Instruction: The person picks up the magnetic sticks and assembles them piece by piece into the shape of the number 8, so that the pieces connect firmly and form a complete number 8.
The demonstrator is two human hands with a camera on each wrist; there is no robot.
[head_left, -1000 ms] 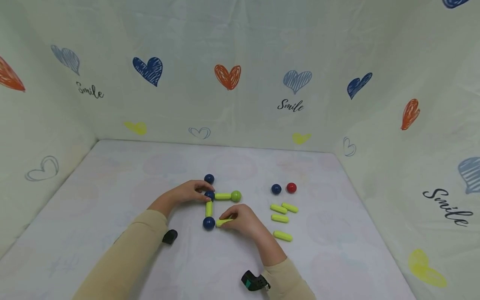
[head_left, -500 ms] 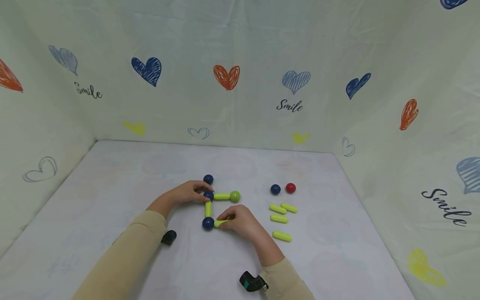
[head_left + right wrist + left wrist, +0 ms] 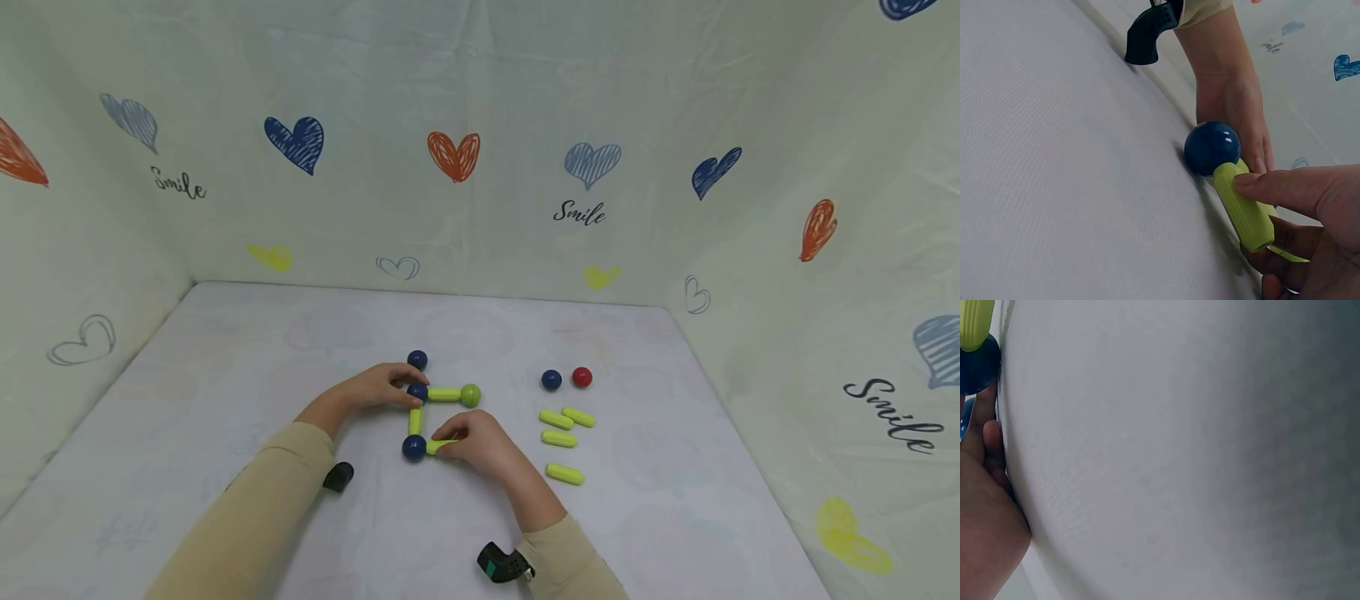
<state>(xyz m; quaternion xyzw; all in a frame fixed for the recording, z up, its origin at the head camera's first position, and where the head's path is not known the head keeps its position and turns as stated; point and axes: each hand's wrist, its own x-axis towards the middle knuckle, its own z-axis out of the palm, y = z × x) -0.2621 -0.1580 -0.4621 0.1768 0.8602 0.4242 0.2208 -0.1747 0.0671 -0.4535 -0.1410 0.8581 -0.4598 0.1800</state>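
Note:
My left hand (image 3: 375, 386) pinches a blue ball (image 3: 417, 392) between thumb and fingers. One yellow-green rod (image 3: 444, 395) runs right from that ball to a green ball (image 3: 470, 395). Another yellow-green rod (image 3: 416, 421) joins it to a nearer blue ball (image 3: 414, 448). A third ribbed yellow-green rod (image 3: 1242, 209) is pinched by my right hand (image 3: 483, 442), its end meeting the nearer blue ball. In the right wrist view the thumb lies along the top of this rod, with fingers below it. Just beyond my left fingers is another blue ball (image 3: 417, 360).
On the right of the white table (image 3: 660, 500) lie several loose rods (image 3: 565, 473). Behind them sit a blue ball (image 3: 551, 380) and a red ball (image 3: 582, 377). A white cloth (image 3: 517, 242) printed with hearts surrounds the table. Black wrist cameras (image 3: 501, 563) jut from both sleeves.
My right hand has shifted slightly left, and the gap between its rod and the nearer blue ball has closed. My left hand keeps its grip on the corner ball.

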